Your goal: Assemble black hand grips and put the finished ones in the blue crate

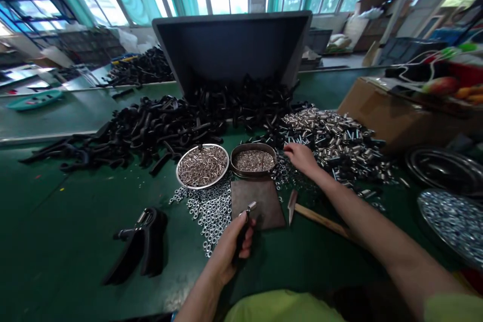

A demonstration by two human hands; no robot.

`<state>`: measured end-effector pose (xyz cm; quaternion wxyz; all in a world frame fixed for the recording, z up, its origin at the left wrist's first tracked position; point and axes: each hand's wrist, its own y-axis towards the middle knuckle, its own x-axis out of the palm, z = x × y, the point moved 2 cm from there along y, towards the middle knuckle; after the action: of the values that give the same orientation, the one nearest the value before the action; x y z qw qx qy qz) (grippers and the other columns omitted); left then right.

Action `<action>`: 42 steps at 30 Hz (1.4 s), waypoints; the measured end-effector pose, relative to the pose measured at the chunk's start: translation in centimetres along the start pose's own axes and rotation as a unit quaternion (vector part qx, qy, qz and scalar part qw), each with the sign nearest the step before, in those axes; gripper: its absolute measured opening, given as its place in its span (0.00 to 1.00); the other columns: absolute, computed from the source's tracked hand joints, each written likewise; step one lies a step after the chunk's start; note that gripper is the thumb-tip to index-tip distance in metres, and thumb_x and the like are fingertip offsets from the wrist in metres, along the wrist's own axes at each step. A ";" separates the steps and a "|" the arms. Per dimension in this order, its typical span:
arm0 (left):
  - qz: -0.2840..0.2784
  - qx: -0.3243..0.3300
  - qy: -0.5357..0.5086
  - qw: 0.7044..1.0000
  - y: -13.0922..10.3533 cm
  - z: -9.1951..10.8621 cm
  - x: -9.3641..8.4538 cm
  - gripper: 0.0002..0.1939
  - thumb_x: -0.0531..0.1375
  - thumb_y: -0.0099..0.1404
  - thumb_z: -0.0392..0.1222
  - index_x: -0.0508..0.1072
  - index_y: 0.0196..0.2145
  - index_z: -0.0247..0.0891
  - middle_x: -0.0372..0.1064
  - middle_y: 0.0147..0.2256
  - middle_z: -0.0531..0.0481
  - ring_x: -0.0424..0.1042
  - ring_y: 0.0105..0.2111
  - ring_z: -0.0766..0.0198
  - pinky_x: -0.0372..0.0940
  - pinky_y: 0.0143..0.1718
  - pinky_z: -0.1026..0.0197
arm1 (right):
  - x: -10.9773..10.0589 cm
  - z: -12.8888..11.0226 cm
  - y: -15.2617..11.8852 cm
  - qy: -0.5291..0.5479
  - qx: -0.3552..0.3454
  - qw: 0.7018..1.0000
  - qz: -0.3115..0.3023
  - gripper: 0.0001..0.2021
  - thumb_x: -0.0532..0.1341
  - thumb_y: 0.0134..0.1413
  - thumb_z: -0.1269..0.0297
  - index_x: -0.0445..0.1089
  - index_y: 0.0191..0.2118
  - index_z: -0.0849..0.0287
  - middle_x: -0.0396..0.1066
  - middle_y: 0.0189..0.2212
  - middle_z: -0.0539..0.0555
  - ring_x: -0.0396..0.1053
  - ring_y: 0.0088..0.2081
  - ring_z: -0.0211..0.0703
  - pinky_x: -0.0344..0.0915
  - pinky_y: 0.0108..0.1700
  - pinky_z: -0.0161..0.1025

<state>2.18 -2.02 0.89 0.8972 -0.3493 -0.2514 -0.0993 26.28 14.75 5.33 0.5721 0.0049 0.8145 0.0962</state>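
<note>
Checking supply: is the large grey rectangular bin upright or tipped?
Tipped: the grey bin opens toward the camera, curved black parts heaped at its mouth.

Black handle [241,238] (silver-tipped), tilted, gripped

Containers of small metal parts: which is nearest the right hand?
The dark oval tin, just left of the right hand; the round pale-rimmed dish lies left of it, and the far-right dish is well away.

On the green table [68,211] lie heaped black parts [151,123], scattered metal rings [213,214], a round dish [177,168], an oval tin [254,174], a dark slab [268,206], a wooden-handled hammer [319,218] and a pile of silvery metal pieces [334,133].
</note>
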 end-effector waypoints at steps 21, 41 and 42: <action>0.024 0.073 -0.304 0.949 1.6 2.2 0.3 0.13 0.52 0.60 0.42 0.64 0.21 0.34 0.55 0.16 0.53 0.56 0.18 0.70 0.56 0.21 0.67 | -0.8 -9.4 -10.8 0.267 -0.211 0.939 0.054 0.08 0.57 0.56 0.68 0.70 0.42 0.55 0.72 0.42 0.55 0.69 0.45 0.47 0.66 0.48 0.47; 0.094 0.282 -0.103 0.949 -0.1 1.3 1.2 0.11 0.62 0.54 0.44 0.69 0.33 0.36 0.65 0.27 0.55 0.64 0.26 0.69 0.57 0.30 0.67 | 2.6 -13.2 -12.4 0.322 -0.168 0.931 -0.033 0.12 0.49 0.61 0.58 0.66 0.41 0.56 0.73 0.32 0.56 0.72 0.32 0.46 0.69 0.34 0.43; 0.083 0.280 -0.094 0.952 0.0 1.3 1.3 0.11 0.61 0.54 0.44 0.69 0.33 0.36 0.65 0.26 0.55 0.63 0.25 0.69 0.57 0.29 0.66 | 3.0 -13.0 -12.3 0.354 -0.110 0.924 -0.090 0.15 0.46 0.62 0.55 0.65 0.43 0.56 0.73 0.27 0.54 0.71 0.25 0.43 0.68 0.27 0.40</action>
<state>2.77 -1.15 2.35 0.9362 -0.1116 -0.3227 0.0833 14.34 1.02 4.78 0.2499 -0.1658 0.9453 0.1287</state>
